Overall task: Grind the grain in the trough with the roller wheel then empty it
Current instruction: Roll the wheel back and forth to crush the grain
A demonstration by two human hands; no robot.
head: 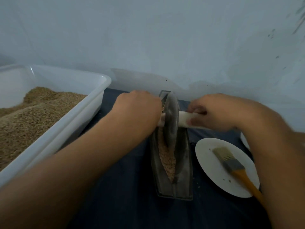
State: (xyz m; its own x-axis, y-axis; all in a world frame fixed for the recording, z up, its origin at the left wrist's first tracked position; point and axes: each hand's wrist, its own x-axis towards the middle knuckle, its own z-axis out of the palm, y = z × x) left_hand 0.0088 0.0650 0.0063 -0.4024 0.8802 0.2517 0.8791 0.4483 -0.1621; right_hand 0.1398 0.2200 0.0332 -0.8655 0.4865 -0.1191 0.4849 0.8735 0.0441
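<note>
Against a pale wall, on the dark counter, left hand (pixel 140 108) and right hand (pixel 212 111) each close around the wheel's (pixel 171 116) white axle, grain (pixel 166 156) in the trough (pixel 183 162) between them; heavy, rigid metal, I judge; plate (pixel 212 162) just right.

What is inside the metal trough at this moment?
Ground grain fills the groove of the trough, and the roller wheel stands in it near the far end. The grain under the wheel is hidden.

White bin (pixel 69 119) of grain (left), brush (pixel 231 164) on plate (pixel 208 159)
</note>
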